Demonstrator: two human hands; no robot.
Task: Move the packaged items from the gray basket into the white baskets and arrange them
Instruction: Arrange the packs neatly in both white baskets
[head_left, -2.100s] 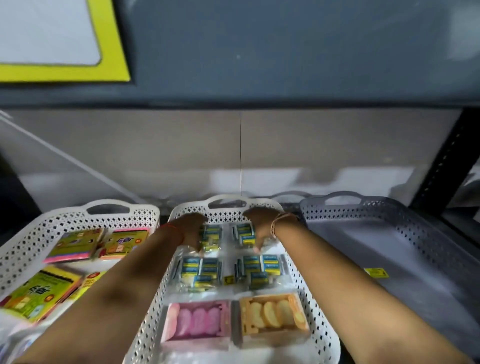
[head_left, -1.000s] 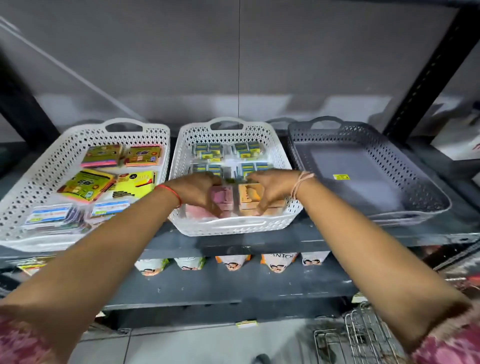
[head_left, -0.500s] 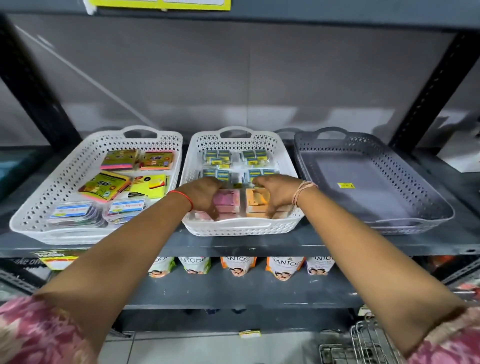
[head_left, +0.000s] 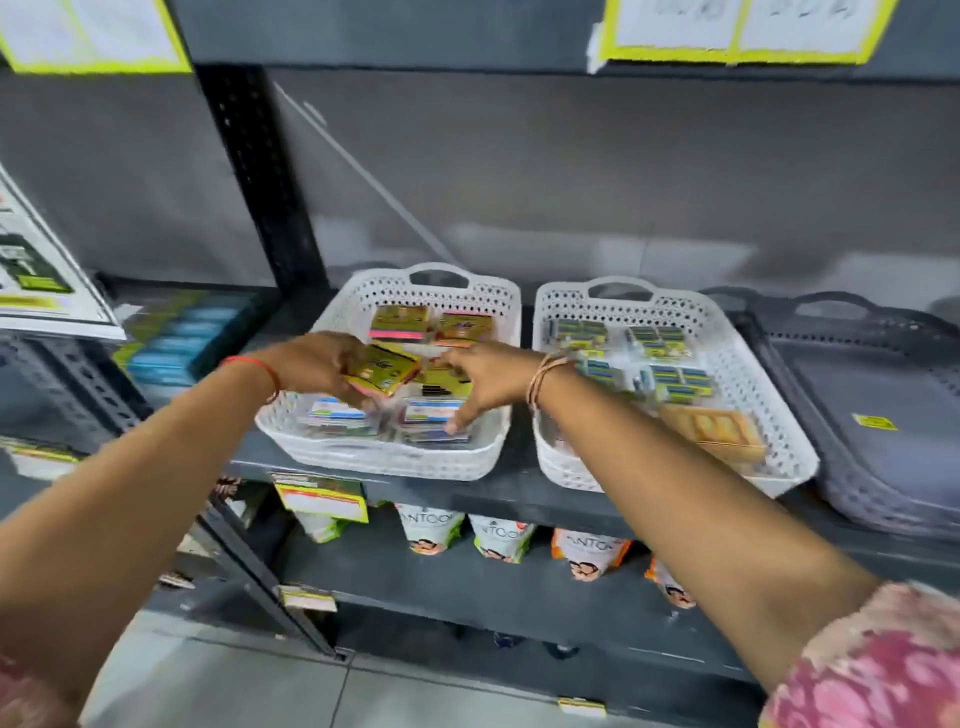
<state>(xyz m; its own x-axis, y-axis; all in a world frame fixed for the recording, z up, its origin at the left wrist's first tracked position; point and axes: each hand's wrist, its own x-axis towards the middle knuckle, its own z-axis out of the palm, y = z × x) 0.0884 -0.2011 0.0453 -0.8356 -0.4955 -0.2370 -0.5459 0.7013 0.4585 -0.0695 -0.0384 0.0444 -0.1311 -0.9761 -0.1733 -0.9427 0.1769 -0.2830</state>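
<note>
From the head camera, you are reaching with both hands into the left white perforated plastic basket (head_left: 332, 332), which sits on the dark grey metal shelf (head_left: 519, 499) near its front edge. Your left hand (head_left: 317, 364), with a red thread at the wrist, has its fingers closed around a yellow-green flat packet with a pink edge (head_left: 383, 370), held tilted above the middle of that basket. Your right hand (head_left: 485, 382), with a pale band at the wrist, lies spread with fingers apart, its fingertips pressing down on the clear-wrapped packs with blue and white labels (head_left: 434, 415) at the basket's front right corner. A similar blue-labelled pack (head_left: 335, 413) lies at the front left. Two more yellow and pink packets (head_left: 400, 322) rest along the back wall of the basket.

Just beside it to the right stands the second white perforated plastic basket (head_left: 748, 384), holding blue and yellow small packs (head_left: 657, 338) in its back half and an orange box of biscuit-like pieces (head_left: 714, 428) toward its front. The grey perforated plastic basket (head_left: 831, 467) sits at the shelf's right end, with only a small yellow sticker (head_left: 875, 422) on its floor. White pouches with green and orange trim (head_left: 431, 530) stand on the shelf below. The picture is somewhat blurred.
</note>
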